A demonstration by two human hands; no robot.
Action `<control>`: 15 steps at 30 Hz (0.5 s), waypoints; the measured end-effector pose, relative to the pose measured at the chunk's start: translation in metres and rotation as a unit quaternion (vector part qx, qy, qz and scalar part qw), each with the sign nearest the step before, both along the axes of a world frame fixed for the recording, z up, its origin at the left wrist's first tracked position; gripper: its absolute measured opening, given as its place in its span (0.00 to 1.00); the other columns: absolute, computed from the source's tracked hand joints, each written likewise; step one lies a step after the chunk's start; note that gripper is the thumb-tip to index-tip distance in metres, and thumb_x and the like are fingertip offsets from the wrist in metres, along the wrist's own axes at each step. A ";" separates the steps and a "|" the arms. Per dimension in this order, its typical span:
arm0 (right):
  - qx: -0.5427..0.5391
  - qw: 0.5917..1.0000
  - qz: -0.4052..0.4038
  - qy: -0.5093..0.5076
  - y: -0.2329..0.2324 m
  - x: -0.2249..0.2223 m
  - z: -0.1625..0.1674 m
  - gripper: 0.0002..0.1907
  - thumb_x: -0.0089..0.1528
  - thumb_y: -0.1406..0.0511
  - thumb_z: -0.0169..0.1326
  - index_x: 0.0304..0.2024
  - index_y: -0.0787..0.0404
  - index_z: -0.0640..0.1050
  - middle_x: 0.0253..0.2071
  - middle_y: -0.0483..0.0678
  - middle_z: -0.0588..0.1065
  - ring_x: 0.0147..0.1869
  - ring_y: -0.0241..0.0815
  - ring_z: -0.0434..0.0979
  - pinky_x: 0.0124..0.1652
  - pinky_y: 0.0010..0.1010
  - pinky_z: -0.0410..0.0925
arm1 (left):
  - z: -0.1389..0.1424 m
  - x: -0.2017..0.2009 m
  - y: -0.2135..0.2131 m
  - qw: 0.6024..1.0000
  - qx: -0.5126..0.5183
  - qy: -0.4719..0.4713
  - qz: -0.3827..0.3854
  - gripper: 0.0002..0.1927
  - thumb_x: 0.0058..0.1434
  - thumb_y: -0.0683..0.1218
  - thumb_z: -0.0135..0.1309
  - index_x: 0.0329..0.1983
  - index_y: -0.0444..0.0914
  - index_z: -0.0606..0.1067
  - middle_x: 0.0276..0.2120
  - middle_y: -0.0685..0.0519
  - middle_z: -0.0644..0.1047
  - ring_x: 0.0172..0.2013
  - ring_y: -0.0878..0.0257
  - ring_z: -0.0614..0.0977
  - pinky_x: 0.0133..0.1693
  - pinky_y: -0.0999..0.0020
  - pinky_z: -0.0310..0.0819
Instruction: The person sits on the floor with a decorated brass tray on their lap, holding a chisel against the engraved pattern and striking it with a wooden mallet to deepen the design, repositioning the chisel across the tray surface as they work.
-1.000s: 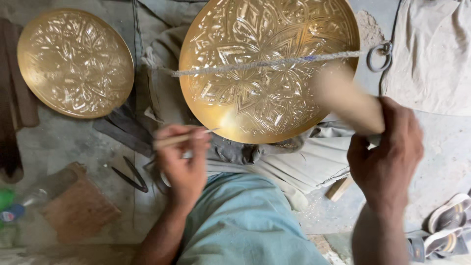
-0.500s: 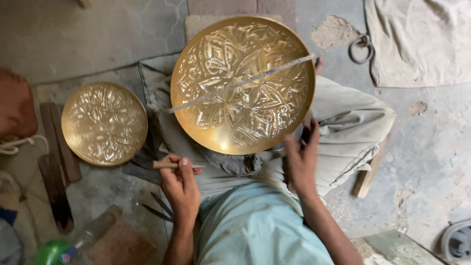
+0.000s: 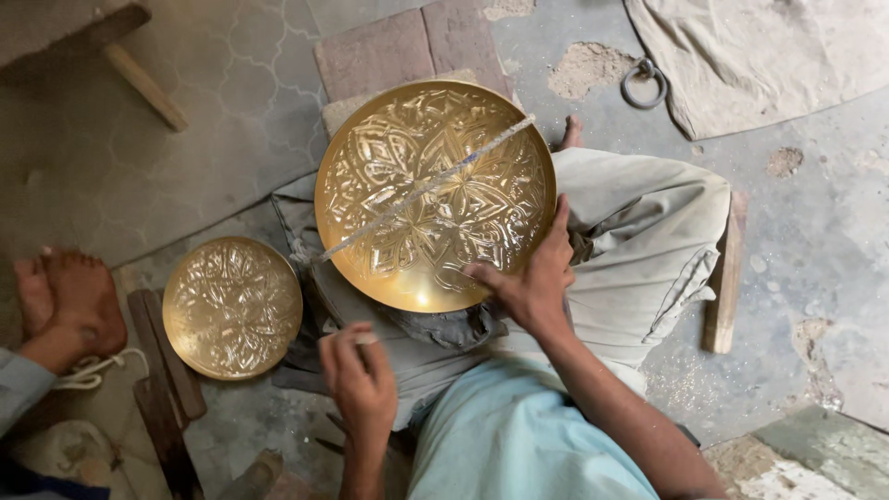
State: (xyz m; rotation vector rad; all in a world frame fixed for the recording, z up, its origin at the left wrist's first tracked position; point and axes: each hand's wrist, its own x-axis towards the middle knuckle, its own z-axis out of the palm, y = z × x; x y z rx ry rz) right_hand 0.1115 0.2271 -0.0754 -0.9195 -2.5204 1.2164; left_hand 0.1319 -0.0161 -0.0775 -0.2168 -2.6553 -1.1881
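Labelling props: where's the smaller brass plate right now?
In the head view, the smaller brass plate lies on the floor at lower left, beside the large brass plate on the lap, with another person's foot further left.

Single head-worn camera, looking steeply down over wearer's lap toward floor [image 3: 231, 111]. Close range: engraved brass plate [image 3: 435, 194] fills upper centre, both forearms enter from bottom edge. No second view, so no shared area.

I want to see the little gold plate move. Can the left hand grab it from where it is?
Probably yes: the left hand hovers close beside the small brass plate on the floor, with nothing between them.
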 end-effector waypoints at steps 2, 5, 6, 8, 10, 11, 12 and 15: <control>-0.085 0.994 -0.009 0.073 0.011 -0.002 0.003 0.55 0.54 0.54 0.67 0.75 0.64 0.52 0.70 0.59 0.63 0.72 0.56 0.62 0.67 0.45 0.58 | 0.009 -0.020 0.018 0.997 0.009 -0.043 -0.070 0.13 0.64 0.43 0.60 0.50 0.35 0.74 0.42 0.46 0.72 0.39 0.55 0.81 0.40 0.61 0.76; -0.213 0.960 0.002 0.182 0.024 -0.003 0.009 0.31 0.72 0.58 0.50 0.73 0.65 0.60 0.68 0.56 0.69 0.70 0.47 0.69 0.67 0.38 0.62 | 0.012 -0.071 0.047 0.943 -0.193 0.046 -0.268 0.19 0.51 0.44 0.69 0.42 0.37 0.74 0.36 0.47 0.70 0.38 0.51 0.78 0.39 0.55 0.73; -0.205 0.961 0.001 0.187 0.026 -0.001 0.010 0.29 0.73 0.60 0.48 0.73 0.65 0.60 0.66 0.56 0.69 0.69 0.46 0.69 0.66 0.36 0.63 | 0.009 -0.088 0.061 0.911 -0.225 0.056 -0.341 0.18 0.50 0.43 0.69 0.40 0.37 0.73 0.35 0.48 0.70 0.36 0.52 0.77 0.38 0.54 0.72; -0.207 0.958 -0.006 0.196 0.027 0.004 0.013 0.27 0.74 0.61 0.46 0.72 0.65 0.60 0.64 0.56 0.70 0.67 0.45 0.69 0.65 0.35 0.63 | 0.005 -0.114 0.091 0.843 -0.283 0.075 -0.451 0.21 0.40 0.44 0.65 0.37 0.37 0.72 0.37 0.46 0.70 0.35 0.53 0.78 0.40 0.55 0.73; -0.227 0.954 -0.011 0.197 0.029 0.012 0.015 0.28 0.73 0.61 0.47 0.72 0.65 0.60 0.64 0.56 0.69 0.67 0.44 0.69 0.64 0.34 0.63 | 0.002 -0.122 0.129 0.816 -0.268 0.204 -0.471 0.10 0.53 0.42 0.60 0.35 0.40 0.71 0.36 0.50 0.70 0.36 0.58 0.79 0.35 0.60 0.74; -0.220 0.956 -0.024 0.192 0.031 0.015 0.016 0.27 0.73 0.61 0.47 0.71 0.65 0.60 0.64 0.56 0.70 0.66 0.44 0.70 0.63 0.33 0.65 | 0.005 -0.124 0.153 0.788 -0.282 0.223 -0.500 0.08 0.58 0.43 0.59 0.34 0.40 0.70 0.36 0.50 0.70 0.31 0.60 0.78 0.31 0.62 0.73; -0.212 0.958 -0.036 0.187 0.036 0.019 0.017 0.27 0.73 0.61 0.46 0.71 0.65 0.61 0.63 0.56 0.70 0.64 0.43 0.71 0.61 0.33 0.66 | 0.010 -0.127 0.173 0.759 -0.296 0.241 -0.527 0.08 0.62 0.45 0.57 0.33 0.40 0.70 0.36 0.50 0.70 0.26 0.63 0.77 0.27 0.64 0.73; -0.239 0.945 -0.078 0.210 0.056 0.031 0.015 0.24 0.73 0.61 0.46 0.70 0.63 0.64 0.60 0.54 0.72 0.56 0.39 0.75 0.53 0.30 0.69 | 0.035 -0.144 0.215 0.879 -0.079 0.228 -0.411 0.14 0.66 0.51 0.59 0.33 0.40 0.70 0.31 0.53 0.68 0.23 0.65 0.73 0.19 0.68 0.68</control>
